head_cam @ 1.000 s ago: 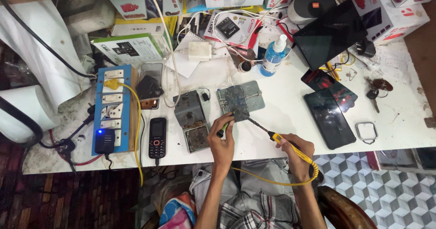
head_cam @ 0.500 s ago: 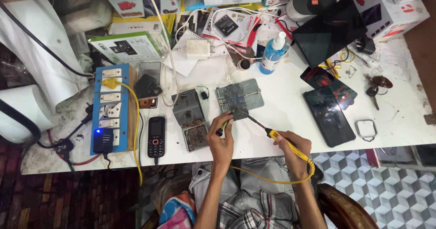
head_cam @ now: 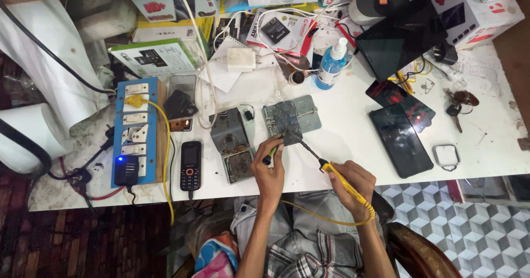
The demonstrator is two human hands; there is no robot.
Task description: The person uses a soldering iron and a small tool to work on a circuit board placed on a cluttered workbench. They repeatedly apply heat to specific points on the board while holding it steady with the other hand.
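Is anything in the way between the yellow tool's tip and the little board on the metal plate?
Nothing visible blocks it. The right hand holds the yellow soldering iron, and its tip already reaches the circuit board. The left hand sits beside the board with a thin tool, not across the path.

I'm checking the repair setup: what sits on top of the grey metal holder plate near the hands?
A dark circuit board lies on the grey metal holder plate. The yellow-handled soldering iron tip meets its lower edge. Whatever is beneath the board is covered.
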